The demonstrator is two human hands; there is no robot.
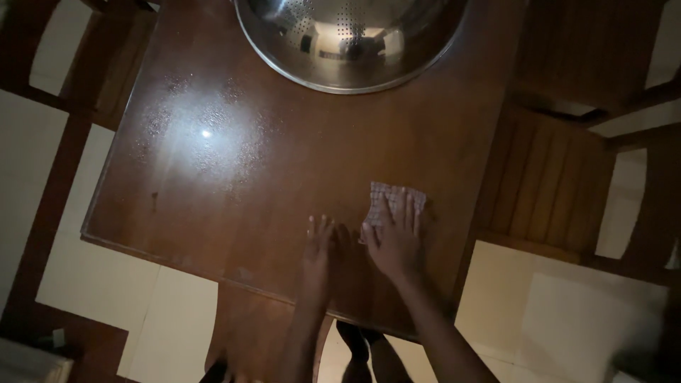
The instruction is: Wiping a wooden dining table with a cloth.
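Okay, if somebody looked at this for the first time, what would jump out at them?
Probably the big shiny metal colander at the table's far edge, and the lamp glare on the dark wooden table left of centre. Nearer, the right hand presses a small checked cloth flat; the left hand rests beside it.

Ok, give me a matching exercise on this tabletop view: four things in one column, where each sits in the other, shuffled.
Things:
1. metal colander
2. checked cloth
3. left hand
4. wooden chair

Places:
A. flat on the bare table, beside the cloth
B. far edge of the table
C. under the right hand
D. off the table's right side

Pairs: 1-B, 2-C, 3-A, 4-D
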